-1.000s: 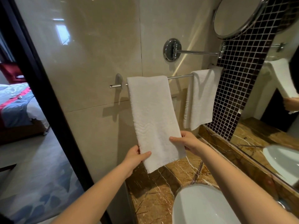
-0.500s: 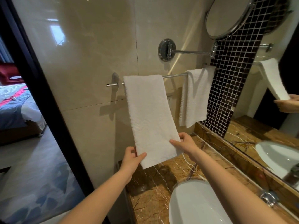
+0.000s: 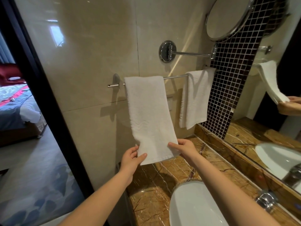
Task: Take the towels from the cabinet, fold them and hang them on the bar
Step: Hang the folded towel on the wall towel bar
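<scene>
A white towel [image 3: 149,118] hangs folded over the bar [image 3: 175,77] on the beige wall, its lower end pulled out from the wall toward the person. The left hand [image 3: 130,158] pinches the towel's bottom corner at 7 o'clock, thumb on the front and fingers behind. The right hand [image 3: 184,150] pinches the corner at 5 o'clock, thumb on the front face. A second towel [image 3: 194,98] hangs on the same bar at 3 o'clock from the first, apart from it, with bare bar between them. Below the hands, at 6 o'clock, lies the brown marble counter [image 3: 154,185] with a white sink [image 3: 192,207]. A round mirror [image 3: 228,17] juts out at 1 o'clock.
</scene>
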Tool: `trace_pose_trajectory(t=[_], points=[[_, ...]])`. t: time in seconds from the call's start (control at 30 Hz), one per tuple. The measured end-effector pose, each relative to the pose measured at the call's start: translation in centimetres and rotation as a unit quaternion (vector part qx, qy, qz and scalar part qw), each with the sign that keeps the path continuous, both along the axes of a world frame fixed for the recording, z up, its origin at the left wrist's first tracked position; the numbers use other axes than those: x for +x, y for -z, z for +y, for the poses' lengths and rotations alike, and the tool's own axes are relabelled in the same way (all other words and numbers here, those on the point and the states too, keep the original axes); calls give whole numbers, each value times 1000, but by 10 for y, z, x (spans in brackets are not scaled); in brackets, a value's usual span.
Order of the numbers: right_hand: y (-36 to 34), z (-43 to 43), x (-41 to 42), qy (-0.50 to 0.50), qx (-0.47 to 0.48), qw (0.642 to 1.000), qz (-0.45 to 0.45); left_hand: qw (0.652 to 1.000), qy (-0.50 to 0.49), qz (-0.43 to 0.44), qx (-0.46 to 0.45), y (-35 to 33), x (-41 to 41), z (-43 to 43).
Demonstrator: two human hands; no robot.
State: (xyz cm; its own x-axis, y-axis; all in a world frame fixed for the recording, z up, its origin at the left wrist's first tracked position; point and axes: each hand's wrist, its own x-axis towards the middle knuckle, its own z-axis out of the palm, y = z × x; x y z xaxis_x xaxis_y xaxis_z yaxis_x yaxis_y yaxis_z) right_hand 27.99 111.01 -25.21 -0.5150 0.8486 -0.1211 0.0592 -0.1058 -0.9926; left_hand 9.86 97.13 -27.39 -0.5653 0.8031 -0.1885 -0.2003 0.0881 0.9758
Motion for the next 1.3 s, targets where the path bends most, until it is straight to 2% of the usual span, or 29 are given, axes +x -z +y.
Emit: trace_pose_trajectory(t=[0.37,0.63,0.8,1.0,1.13,1.3], points=[[14,0,9,19,-12,1000,9,1000,-11,-8,-8,6,5,1],[17,-2,6,46,-33,998,32,999,-20,10,-37,14,1,3],[19,-1,-4,72,-17,996,50,997,-6,54,-45,15,-2,2],[19,-3,-14,102,-47,993,26,997,0,58,-56,16,-7,0],[28,-4,-16,177,-111,976,64,998,-6,42,-51,16,-6,0],[43,-13,-29,150,-253,941,165,996,15,64,-58,14,-4,2]])
